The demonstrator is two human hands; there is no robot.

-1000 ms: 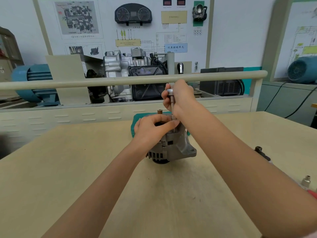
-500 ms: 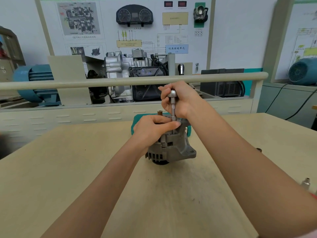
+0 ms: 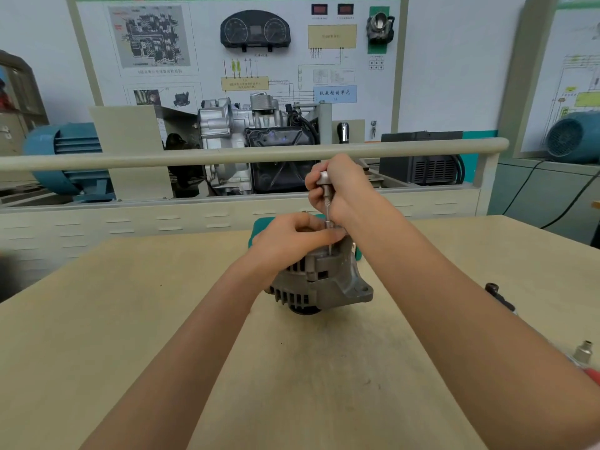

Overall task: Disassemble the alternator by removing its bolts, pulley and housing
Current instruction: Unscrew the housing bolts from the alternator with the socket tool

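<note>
Grey cast-metal alternator [image 3: 319, 280] stands near the centre of the beige tabletop [image 3: 130, 319], its mounting ear toward the right. The left hand [image 3: 292, 238] rests on top of the housing, fingers curled over it and thumb lying against the lower part of a slim steel driver tool [image 3: 327, 203]. The tool stands upright with its tip at the top of the housing; the fastener under it is hidden by the fingers. The right hand [image 3: 344, 186] grips the tool's knurled upper shaft and capped end, fingers closed round it. A teal tray [image 3: 256, 230] lies just behind the alternator, mostly hidden by the hands. A small silver socket [image 3: 583, 351] stands at the right edge of the tabletop, and a dark tool part [image 3: 495, 292] lies beside the right forearm. A beige rail [image 3: 227, 155] crosses behind the tabletop, in front of an engine display stand [image 3: 253, 138].
</note>
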